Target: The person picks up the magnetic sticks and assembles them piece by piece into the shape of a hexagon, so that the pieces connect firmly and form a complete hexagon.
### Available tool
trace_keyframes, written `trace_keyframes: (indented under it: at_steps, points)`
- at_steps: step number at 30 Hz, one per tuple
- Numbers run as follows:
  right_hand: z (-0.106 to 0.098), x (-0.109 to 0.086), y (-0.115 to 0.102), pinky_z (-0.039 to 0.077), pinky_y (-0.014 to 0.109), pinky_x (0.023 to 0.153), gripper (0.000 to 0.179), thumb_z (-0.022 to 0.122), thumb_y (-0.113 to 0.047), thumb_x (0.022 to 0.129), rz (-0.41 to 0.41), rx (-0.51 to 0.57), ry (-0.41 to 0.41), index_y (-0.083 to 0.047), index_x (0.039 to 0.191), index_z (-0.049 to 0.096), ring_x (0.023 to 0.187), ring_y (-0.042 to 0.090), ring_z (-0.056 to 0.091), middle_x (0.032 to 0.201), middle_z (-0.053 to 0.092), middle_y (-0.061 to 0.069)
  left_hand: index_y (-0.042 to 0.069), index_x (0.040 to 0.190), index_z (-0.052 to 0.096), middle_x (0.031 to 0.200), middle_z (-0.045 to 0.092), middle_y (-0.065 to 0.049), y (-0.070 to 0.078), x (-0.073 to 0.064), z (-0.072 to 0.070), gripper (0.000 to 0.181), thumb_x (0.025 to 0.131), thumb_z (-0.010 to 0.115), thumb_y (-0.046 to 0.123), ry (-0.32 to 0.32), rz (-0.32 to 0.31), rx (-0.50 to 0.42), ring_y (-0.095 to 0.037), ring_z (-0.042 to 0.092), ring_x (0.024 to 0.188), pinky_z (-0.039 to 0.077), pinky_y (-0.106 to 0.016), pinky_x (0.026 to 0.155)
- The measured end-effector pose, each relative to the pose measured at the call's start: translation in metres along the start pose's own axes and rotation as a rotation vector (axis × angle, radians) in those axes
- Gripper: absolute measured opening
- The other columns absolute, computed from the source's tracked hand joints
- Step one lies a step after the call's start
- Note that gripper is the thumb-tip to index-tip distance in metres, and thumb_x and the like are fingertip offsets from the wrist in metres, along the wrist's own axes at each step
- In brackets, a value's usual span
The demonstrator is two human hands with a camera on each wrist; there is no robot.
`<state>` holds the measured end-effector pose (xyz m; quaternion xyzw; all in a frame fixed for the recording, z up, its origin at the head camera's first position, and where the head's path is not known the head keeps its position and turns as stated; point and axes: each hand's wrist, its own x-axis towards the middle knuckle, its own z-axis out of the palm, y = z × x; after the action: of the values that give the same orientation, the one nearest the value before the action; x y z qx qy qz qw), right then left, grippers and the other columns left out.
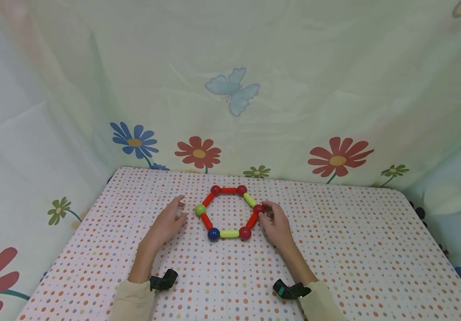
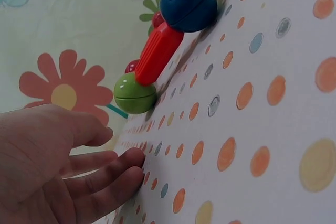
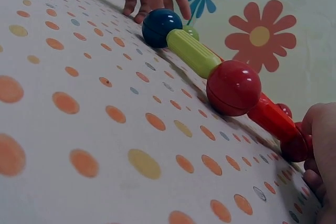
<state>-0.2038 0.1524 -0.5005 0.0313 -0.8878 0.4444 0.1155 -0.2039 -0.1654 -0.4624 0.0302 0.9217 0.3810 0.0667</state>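
Observation:
A six-sided ring of coloured balls and short rods lies on the table, closed all round. At its right corner my right hand (image 1: 277,224) pinches a dark red ball (image 3: 295,144) between thumb and fingers. My left hand (image 1: 167,224) rests beside the left corner, fingers loosely spread and holding nothing, a small gap from the green ball (image 2: 135,94). A blue ball (image 1: 213,234) forms the lower left corner, and a yellow-green rod (image 1: 229,234) joins it to another red ball (image 3: 233,88). Red rods (image 2: 159,53) and a second yellow-green rod (image 1: 249,199) link the other corners.
The table is covered with a white cloth (image 1: 355,254) with coloured dots. Behind it hangs a pale curtain (image 1: 294,89) printed with flowers and a blue butterfly. Black wrist bands (image 1: 164,280) sit on both forearms.

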Motion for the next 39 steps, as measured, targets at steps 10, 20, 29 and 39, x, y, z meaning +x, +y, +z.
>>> trace_keyframes:
  at_steps: [10,20,29,39]
  points:
    - [0.0001,-0.0025,0.0014,0.049,0.044,0.098,0.04,0.059,-0.018,0.096,0.003,0.031,0.008,-0.004,0.132,0.05,0.114,0.025,0.056,0.128,0.057,0.013,0.014,0.153,0.024,0.143,0.05,-0.009,-0.0028,-0.0001,0.0011,0.06,0.1,0.052,0.023,0.0,0.003,0.012,-0.012,0.062,0.083,0.047,-0.029,0.069]
    - [0.0002,-0.004,-0.0027,0.048,0.044,0.1,0.042,0.059,-0.019,0.097,0.017,0.067,-0.015,-0.003,0.134,0.047,0.116,0.027,0.055,0.129,0.056,0.014,0.017,0.153,0.025,0.144,0.049,-0.009,-0.007,-0.0009,0.0012,0.064,0.098,0.056,0.025,0.008,-0.036,0.035,-0.02,0.061,0.096,0.049,-0.032,0.075]
    - [0.0004,-0.0034,-0.0016,0.049,0.043,0.098,0.043,0.057,-0.024,0.098,0.017,0.062,-0.012,-0.006,0.135,0.046,0.116,0.026,0.055,0.131,0.055,0.013,0.016,0.153,0.026,0.144,0.048,-0.011,-0.0072,-0.0009,0.0012,0.066,0.096,0.059,0.024,-0.003,-0.036,0.034,-0.021,0.059,0.095,0.048,-0.031,0.073]
    - [-0.0015,-0.0008,-0.0004,0.049,0.044,0.097,0.045,0.057,-0.023,0.097,0.002,0.049,-0.01,-0.008,0.139,0.045,0.112,0.027,0.056,0.13,0.055,0.014,0.017,0.154,0.023,0.145,0.047,-0.011,-0.0077,0.0008,0.0001,0.066,0.097,0.057,0.025,-0.012,-0.027,0.021,-0.021,0.059,0.091,0.048,-0.031,0.071]
